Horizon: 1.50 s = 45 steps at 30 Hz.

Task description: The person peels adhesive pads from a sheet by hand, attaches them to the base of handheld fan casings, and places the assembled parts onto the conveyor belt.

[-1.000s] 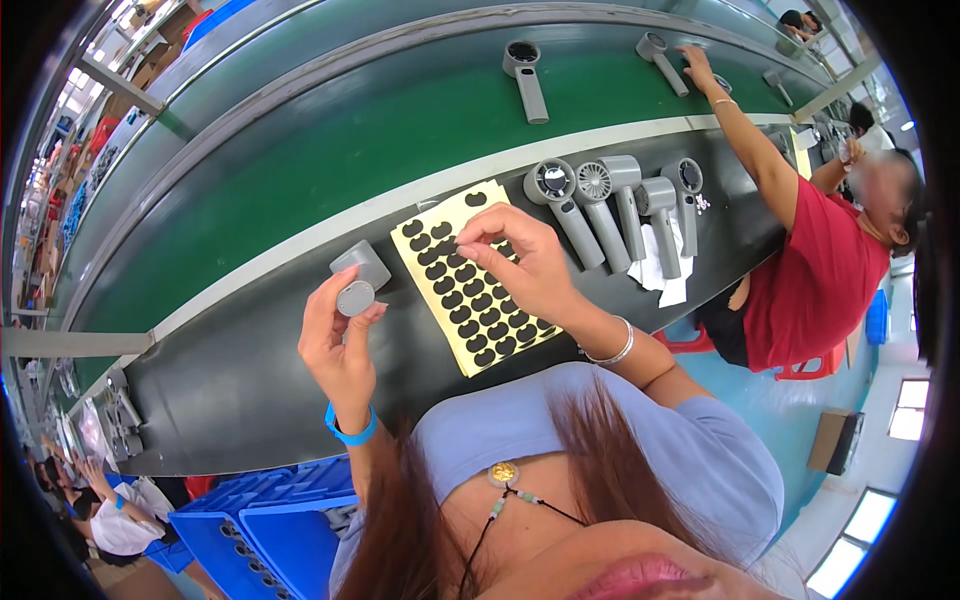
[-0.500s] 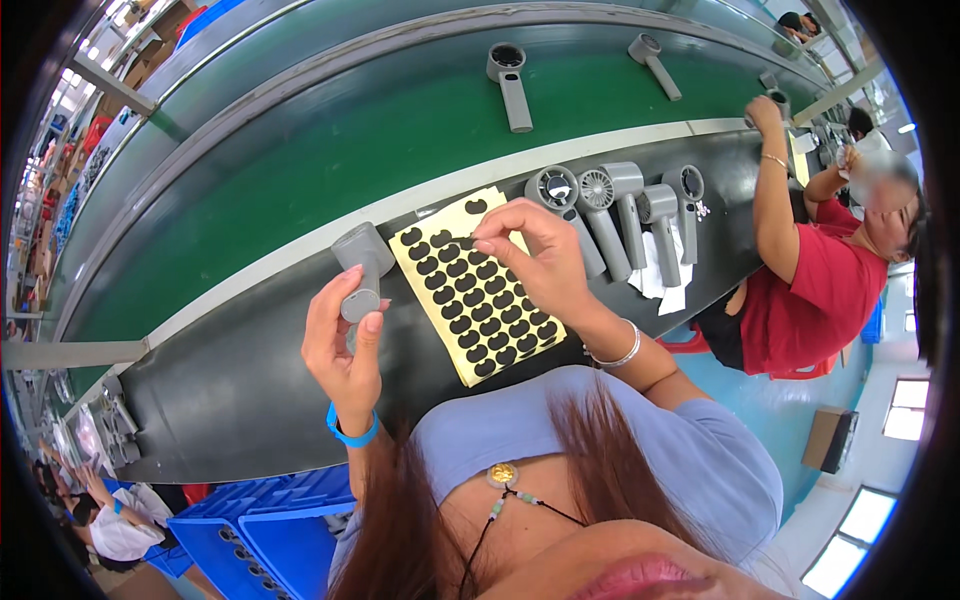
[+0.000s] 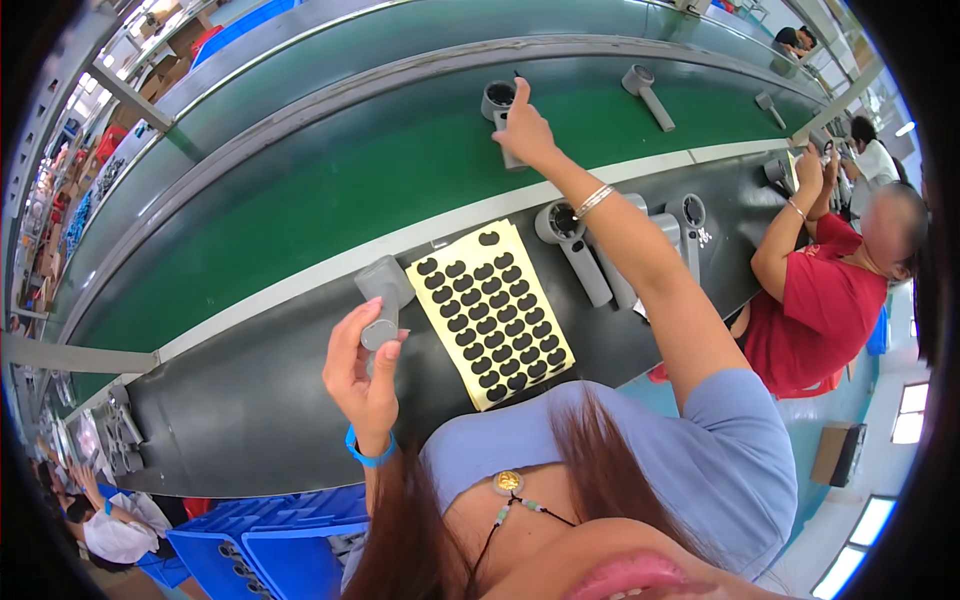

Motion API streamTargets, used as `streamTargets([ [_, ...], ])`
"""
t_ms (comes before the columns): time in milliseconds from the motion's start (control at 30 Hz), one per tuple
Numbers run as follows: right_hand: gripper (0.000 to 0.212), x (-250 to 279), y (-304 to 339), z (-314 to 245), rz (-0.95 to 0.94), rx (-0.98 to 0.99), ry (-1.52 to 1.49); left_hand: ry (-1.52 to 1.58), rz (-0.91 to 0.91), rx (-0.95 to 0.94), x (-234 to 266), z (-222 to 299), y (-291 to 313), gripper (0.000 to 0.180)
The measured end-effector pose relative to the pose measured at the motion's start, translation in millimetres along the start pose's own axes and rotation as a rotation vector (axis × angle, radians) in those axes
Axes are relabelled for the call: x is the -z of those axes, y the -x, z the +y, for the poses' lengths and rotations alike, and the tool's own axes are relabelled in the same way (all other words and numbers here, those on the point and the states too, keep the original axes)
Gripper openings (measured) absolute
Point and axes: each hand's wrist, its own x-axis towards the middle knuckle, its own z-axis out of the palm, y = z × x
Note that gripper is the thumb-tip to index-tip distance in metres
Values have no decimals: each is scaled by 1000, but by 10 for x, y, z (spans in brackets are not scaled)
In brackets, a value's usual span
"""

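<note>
My left hand [image 3: 362, 375] is closed round the handle end of a grey handheld fan [image 3: 385, 285], whose head rests on the dark bench by the belt rail. To its right lies a yellow sheet [image 3: 470, 375] with rows of black rounded stickers [image 3: 488, 239]. My right hand [image 3: 525, 128] reaches out over the green belt, a small black sticker [image 3: 518, 75] seen edge-on at its fingertips. Just beside that hand is another grey handheld fan [image 3: 497, 97] on the belt; the hand partly covers its handle, and whether they touch is hard to tell.
More grey fans [image 3: 572, 240] stand in a group right of the sheet, partly behind my right forearm. On the green belt [image 3: 300, 190] another fan [image 3: 648, 95] lies farther right. A co-worker in a red shirt [image 3: 830, 300] works at the bench's right. Blue bins [image 3: 300, 550] stand below left.
My right hand has moved from the sticker sheet forward to the fan on the belt. My left hand keeps its hold on the fan. The co-worker's arm has drawn back from the belt.
</note>
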Motion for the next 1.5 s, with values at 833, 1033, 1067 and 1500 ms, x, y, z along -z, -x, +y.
streamTargets([
  [833,65,810,520,-452,-83,983,-117,-50,143,183,152,-112,-150,27],
  [1033,39,763,1754,-825,-122,840,-494,-117,222,57,142,-226,-262,28],
  [1067,36,704,1913,-874,-173,747,-518,-107,208,55,136,-245,-252,28],
  [1500,9,537,2747,-1057,-338,703,-784,-158,290,-43,189,-393,-157,28],
])
